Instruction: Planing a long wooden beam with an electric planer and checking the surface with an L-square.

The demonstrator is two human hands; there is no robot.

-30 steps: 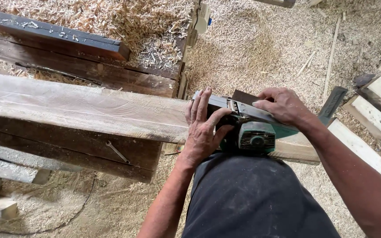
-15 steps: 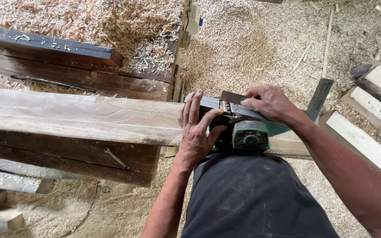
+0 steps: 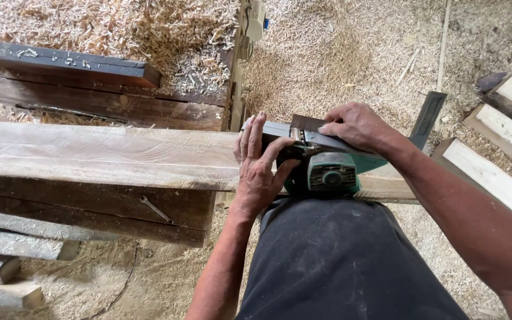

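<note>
**Two hands on an electric planer at the end of a pale plank**

A green-and-grey electric planer sits on the top face of a long pale plank, near the plank's right-hand end. The left hand lies flat against the planer's front, fingers spread and pointing away from the body, the palm touching both the tool and the wood beside it. The right hand is closed over the planer's rear handle. The plank's near edge runs just above the person's dark trousers; its far edge borders dark boards heaped with wood shavings. To the left of the planer the plank's top face shows bare wood all the way to the picture's left edge. Below the plank's near edge, a small metal spanner lies on a darker board. Right of the planer, pale timber offcuts rest on the sawdust-covered floor, well apart from the plank, with a dark flat bar between them.
</note>
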